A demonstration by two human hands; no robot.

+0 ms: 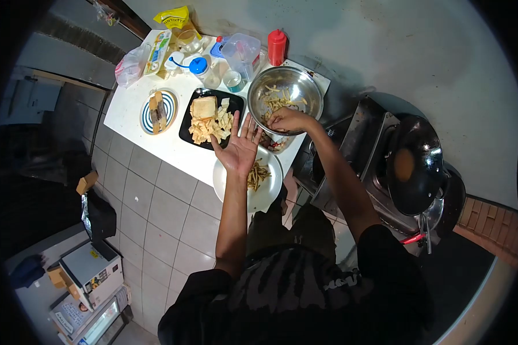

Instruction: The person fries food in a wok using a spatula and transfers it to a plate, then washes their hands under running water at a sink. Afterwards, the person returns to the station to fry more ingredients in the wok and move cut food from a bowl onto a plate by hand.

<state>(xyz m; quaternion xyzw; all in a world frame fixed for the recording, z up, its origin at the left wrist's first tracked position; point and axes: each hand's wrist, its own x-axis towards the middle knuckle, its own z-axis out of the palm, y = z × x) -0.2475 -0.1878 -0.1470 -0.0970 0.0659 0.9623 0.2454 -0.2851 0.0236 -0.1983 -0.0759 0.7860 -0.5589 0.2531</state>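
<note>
My left hand (239,152) is palm up with its fingers spread, and nothing lies in it. It hovers between a black square plate (185,127) and a white bowl (217,179) of thin brown strips (258,175). My right hand (289,121) reaches over the near rim of a steel mixing bowl (305,81). Its fingers are drawn together and point down into the bowl; what they hold, if anything, is hidden. Pale yellowish strips (277,99) lie inside that bowl. Bread slices (204,108) and cut pieces (208,131) are on the black plate.
Left on the white table (126,118), a striped plate (144,119) carries long brown pieces. At the back are a blue-lidded jar (198,66), a clear plastic container (242,54) and a red squeeze bottle (277,47). A stove (374,144) with a black wok (420,184) stands right.
</note>
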